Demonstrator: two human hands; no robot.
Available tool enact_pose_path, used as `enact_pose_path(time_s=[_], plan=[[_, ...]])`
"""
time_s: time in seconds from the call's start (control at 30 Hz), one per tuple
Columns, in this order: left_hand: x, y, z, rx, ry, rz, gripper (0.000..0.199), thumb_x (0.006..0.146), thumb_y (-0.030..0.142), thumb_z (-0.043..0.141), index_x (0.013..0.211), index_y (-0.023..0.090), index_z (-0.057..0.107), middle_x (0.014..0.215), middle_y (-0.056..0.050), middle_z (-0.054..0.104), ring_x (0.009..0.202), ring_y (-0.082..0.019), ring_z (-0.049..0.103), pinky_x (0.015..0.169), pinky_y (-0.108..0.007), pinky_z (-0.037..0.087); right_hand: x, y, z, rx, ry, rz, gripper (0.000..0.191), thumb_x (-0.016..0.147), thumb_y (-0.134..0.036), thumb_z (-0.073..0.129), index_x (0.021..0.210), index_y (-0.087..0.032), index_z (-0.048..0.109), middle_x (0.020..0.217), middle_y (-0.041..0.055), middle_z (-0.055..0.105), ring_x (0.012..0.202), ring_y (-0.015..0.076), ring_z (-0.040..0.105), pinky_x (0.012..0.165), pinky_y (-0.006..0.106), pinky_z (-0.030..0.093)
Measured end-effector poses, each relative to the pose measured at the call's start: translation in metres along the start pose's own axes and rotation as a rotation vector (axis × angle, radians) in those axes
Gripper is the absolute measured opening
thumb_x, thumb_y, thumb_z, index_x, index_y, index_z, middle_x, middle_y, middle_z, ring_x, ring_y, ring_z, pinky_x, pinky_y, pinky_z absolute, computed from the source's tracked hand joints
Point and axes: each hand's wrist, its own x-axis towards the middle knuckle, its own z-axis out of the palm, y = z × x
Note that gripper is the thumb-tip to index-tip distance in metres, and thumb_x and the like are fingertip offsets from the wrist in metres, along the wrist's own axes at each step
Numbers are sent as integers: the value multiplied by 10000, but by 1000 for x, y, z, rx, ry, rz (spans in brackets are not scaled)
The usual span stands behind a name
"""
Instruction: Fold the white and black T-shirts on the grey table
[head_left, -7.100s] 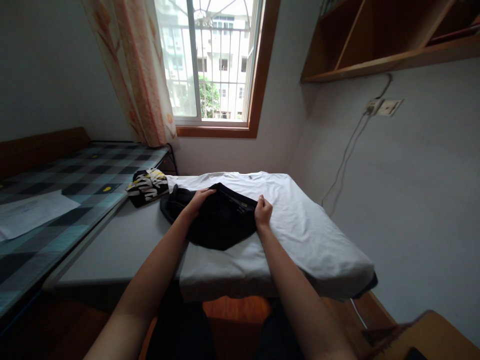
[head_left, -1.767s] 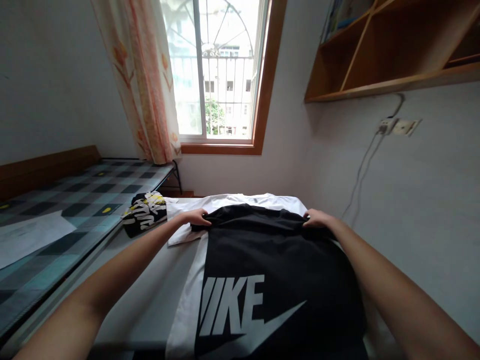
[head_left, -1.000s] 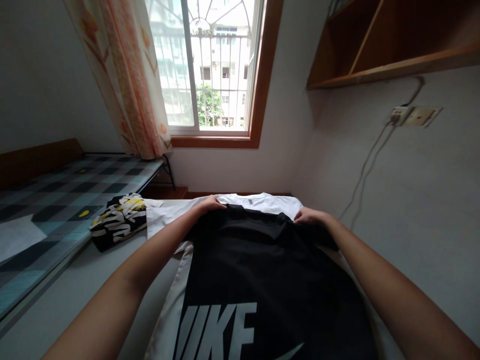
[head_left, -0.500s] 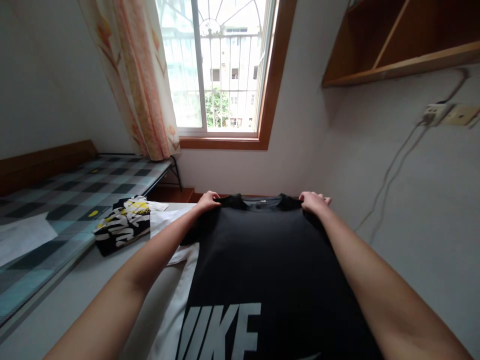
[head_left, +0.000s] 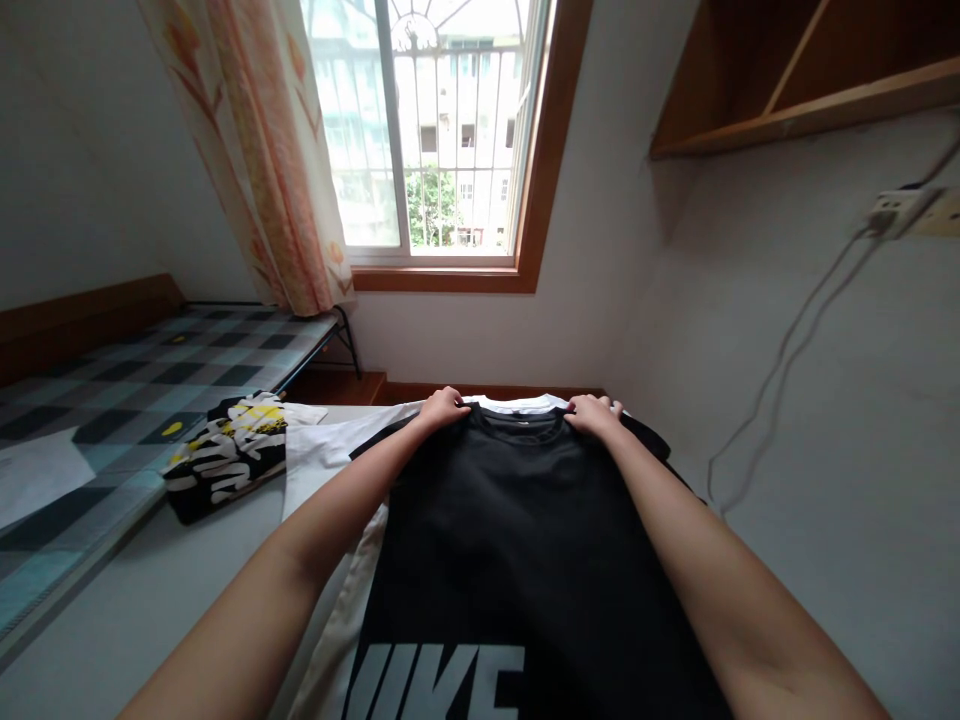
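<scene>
The left hand (head_left: 444,408) and right hand (head_left: 596,414) are pinching a grey-lettered black cloth T-shirt (head_left: 517,540) beside its collar (head_left: 523,428), apparently nearly spread over white fabric (head_left: 319,455) on the pale-grey table (head_left: 150,590), neither grip yet released.

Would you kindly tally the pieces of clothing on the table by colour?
Black: 1, the shirt with grey lettering, pinched by the left hand and right hand
White: 1, the garment beneath it
Black, white and yellow: 1, the patterned bundle
Total: 3

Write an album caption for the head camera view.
Left hand and right hand grip a black shirt beside its collar, over white cloth.
</scene>
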Motion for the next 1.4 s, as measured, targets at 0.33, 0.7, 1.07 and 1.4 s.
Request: enact_pose_path(time_s=[0.33, 0.7, 1.07, 1.4], plan=[[11, 16, 1, 43, 219, -47, 229, 902, 337, 542, 1053, 239, 684, 1145, -73, 673, 1042, -243, 622, 857, -308, 455, 15, -17, -14, 292, 170, 214, 371, 877, -232, 456, 1175, -237, 677, 1170, 164, 653, 1060, 300, 623, 864, 401, 466], [15, 8, 25, 201, 167, -27, 264, 971, 339, 434, 1140, 229, 606, 1140, -103, 630, 1034, -250, 624, 850, -341, 448, 23, -24, 21, 329, 109, 234, 398, 915, -229, 370, 1232, -211, 610, 1190, 191, 641, 1100, 317, 616, 868, 412, 473], [21, 9, 30, 271, 159, -72, 253, 957, 357, 486, 1136, 207, 582, 1101, -105, 657, 1046, -244, 620, 876, -347, 445, 11, -37, 25, 247, 172, 215, 443, 943, -160, 293, 1341, -166, 488, 1121, 199, 643, 1031, 293, 633, 837, 398, 459], [9, 7, 14, 317, 166, -22, 364, 956, 462, 437, 1168, 197, 569, 1174, -139, 614, 1065, -269, 622, 877, -366, 456, -65, -126, 46, 207, 182, -449, 571, 958, -596, 280, 1411, -304, 470, 1441, 123, 437, 1320, 278, 367, 1066, 466, 267]])
